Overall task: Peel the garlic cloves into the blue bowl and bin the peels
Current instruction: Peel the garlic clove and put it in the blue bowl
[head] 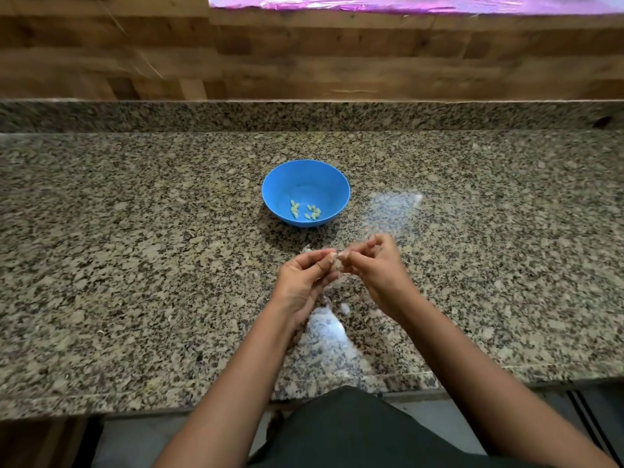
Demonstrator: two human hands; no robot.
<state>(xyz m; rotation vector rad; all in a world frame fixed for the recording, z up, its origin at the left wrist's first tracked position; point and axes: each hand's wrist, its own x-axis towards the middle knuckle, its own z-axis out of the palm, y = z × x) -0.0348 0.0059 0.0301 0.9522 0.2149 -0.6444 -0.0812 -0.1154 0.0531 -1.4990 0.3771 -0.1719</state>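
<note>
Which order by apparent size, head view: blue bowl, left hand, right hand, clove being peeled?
1. blue bowl, by a small margin.
2. left hand and right hand: they look alike, so no ranking; both are nearer the camera than the bowl.
3. garlic clove pinched between them, mostly hidden, clearly smallest.

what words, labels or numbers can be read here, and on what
None can be read. The round blue plastic bowl, the speckled granite counter, the wooden plank wall and the shiny pink strip above it bear no lettering. The pale garlic clove pinched by the left hand and right hand carries no mark.
</note>
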